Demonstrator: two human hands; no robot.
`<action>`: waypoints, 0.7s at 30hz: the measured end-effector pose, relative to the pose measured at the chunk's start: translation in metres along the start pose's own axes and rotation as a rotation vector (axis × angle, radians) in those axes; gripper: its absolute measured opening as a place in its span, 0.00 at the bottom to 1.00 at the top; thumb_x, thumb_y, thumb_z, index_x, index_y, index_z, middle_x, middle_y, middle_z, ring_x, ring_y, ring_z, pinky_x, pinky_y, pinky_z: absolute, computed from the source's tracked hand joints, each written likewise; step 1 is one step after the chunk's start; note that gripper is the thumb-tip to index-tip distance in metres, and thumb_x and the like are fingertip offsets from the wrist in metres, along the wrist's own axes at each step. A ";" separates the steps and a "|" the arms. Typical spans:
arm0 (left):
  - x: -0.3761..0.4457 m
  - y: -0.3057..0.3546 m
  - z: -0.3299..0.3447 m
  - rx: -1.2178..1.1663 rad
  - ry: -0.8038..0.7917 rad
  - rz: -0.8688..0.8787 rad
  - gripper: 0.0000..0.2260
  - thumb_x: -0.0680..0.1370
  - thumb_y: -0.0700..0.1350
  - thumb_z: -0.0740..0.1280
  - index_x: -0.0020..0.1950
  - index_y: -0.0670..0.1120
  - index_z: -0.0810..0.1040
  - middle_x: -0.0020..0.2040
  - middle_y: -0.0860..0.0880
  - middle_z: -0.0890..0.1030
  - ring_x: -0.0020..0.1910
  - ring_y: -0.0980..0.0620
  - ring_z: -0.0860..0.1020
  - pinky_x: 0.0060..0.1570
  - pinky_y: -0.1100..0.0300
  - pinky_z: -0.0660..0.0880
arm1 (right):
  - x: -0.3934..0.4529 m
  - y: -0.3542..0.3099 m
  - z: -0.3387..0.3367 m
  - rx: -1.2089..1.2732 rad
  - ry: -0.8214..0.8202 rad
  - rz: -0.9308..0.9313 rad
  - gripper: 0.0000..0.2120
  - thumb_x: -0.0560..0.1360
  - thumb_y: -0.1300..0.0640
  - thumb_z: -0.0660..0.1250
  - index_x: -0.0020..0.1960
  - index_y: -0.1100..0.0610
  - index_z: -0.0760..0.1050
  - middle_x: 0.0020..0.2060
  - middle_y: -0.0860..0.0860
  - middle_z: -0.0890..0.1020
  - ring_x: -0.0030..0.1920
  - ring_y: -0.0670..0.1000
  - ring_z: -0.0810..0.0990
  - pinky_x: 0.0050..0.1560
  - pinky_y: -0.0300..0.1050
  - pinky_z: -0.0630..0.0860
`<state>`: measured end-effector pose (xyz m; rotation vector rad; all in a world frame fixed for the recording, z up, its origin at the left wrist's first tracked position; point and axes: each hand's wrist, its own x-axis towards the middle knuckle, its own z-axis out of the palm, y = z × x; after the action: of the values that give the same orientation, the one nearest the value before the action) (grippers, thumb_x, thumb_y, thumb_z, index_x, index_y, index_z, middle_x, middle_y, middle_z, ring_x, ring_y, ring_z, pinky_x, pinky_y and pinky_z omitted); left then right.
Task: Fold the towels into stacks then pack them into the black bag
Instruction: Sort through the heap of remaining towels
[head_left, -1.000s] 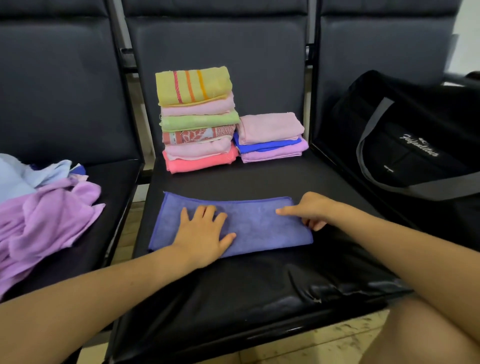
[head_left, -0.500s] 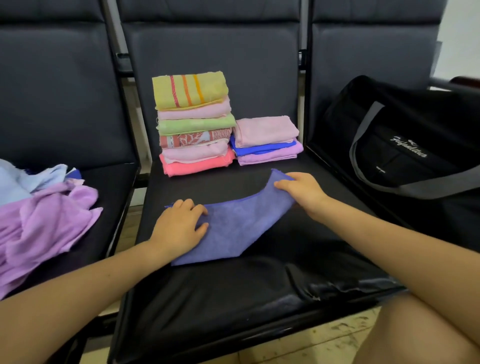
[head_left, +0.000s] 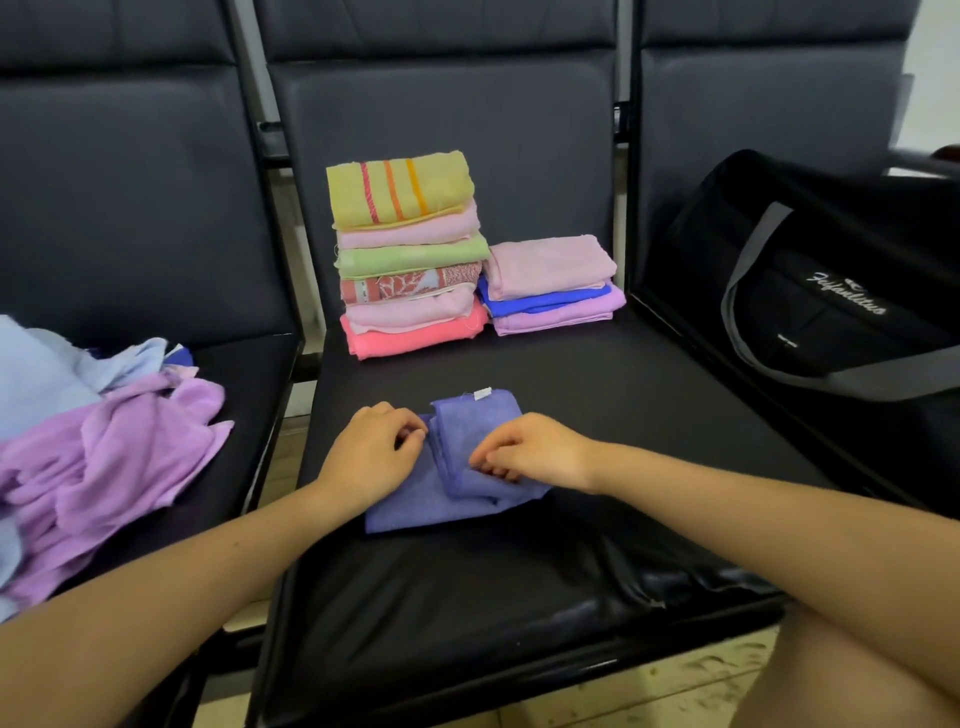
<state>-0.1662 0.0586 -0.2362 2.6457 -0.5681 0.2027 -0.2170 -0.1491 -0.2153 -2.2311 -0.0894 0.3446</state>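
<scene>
While the purple-blue towel (head_left: 462, 483) lies partly folded on the middle seat (head_left: 519, 597) of a row of black chairs, both hands are on it: the left hand (head_left: 371, 457) rests curled at its left edge with fingertips seeming to pinch the cloth, and the right hand (head_left: 535, 452) curls down onto the flap folded over from the right, though whether it pinches or only presses I cannot tell. It looks light, soft and limp, a cloth that will slump and unfold if lifted by one corner, so it is best taken along the folded edges with both hands and pressed flat after each fold. On the smooth seat padding it may slide a little. Behind it, against the backrest, stand a tall stack (head_left: 408, 254) of folded towels and a short stack (head_left: 550, 283) just beside it, touching or nearly so; the tall one looks liable to topple if knocked. Unfolded towels (head_left: 104, 441) are heaped on the left seat, and the black bag (head_left: 810, 291) sits on the right seat, near the short stack. Open seat lies in front of the towel up to the front edge, where cloth could slip off
</scene>
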 end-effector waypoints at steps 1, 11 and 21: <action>-0.001 0.001 0.000 0.016 -0.003 0.007 0.08 0.79 0.47 0.62 0.52 0.51 0.80 0.45 0.54 0.74 0.49 0.53 0.72 0.47 0.59 0.69 | -0.001 0.001 -0.002 0.022 0.065 -0.031 0.13 0.77 0.65 0.61 0.52 0.57 0.83 0.44 0.52 0.83 0.44 0.48 0.79 0.53 0.43 0.78; 0.002 0.004 0.003 0.088 -0.031 0.017 0.09 0.80 0.51 0.60 0.48 0.50 0.79 0.46 0.52 0.74 0.49 0.53 0.70 0.47 0.58 0.70 | -0.023 0.015 -0.011 -0.710 0.116 -0.356 0.16 0.72 0.44 0.70 0.55 0.50 0.76 0.49 0.46 0.76 0.50 0.48 0.73 0.48 0.44 0.72; 0.002 0.017 0.000 0.353 -0.122 0.015 0.13 0.80 0.54 0.57 0.53 0.49 0.76 0.52 0.47 0.74 0.52 0.47 0.72 0.52 0.51 0.72 | -0.021 0.034 -0.054 0.409 0.521 0.244 0.05 0.76 0.61 0.61 0.43 0.61 0.73 0.32 0.56 0.77 0.27 0.53 0.77 0.25 0.40 0.74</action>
<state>-0.1717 0.0440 -0.2297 3.0129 -0.6419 0.1588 -0.2235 -0.2151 -0.2046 -1.8570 0.4913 -0.0941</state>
